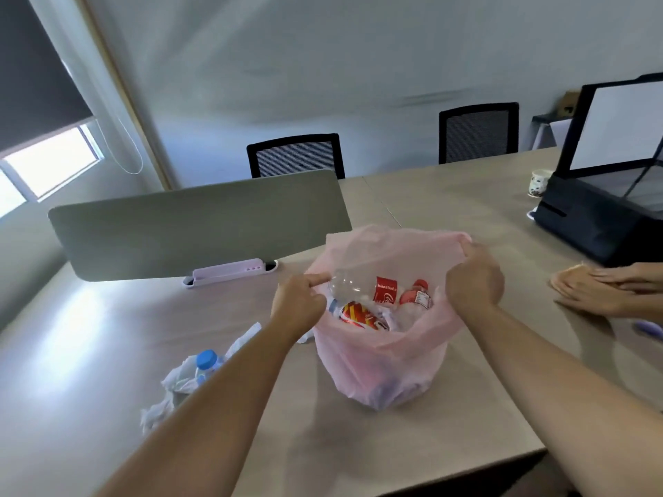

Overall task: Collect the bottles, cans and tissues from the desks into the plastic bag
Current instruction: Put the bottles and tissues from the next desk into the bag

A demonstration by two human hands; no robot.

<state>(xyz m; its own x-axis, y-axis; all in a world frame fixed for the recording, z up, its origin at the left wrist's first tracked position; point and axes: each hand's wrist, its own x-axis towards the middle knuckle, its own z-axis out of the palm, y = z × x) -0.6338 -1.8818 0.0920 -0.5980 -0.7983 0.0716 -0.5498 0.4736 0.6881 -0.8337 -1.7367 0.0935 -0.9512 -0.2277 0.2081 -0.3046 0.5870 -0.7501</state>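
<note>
A pink plastic bag (pixel 380 367) stands open on the desk. My left hand (pixel 297 303) pinches its left rim and my right hand (pixel 473 281) grips its right rim, holding the mouth wide. Inside lie a clear plastic bottle (pixel 346 285), red-labelled bottles (pixel 416 297) and a red and yellow can (pixel 358 315). Left of the bag, on the desk, a bottle with a blue cap (pixel 207 360) lies among crumpled white tissues (pixel 172 385), partly hidden by my left forearm.
A grey divider panel (pixel 201 224) stands behind the bag with a lilac tray (pixel 229 272) at its foot. Another person's hands (pixel 606 288) rest at the right. A black box with a white screen (pixel 610 195) and a cup (pixel 538 182) are far right. Two chairs (pixel 296 154) stand behind the desk.
</note>
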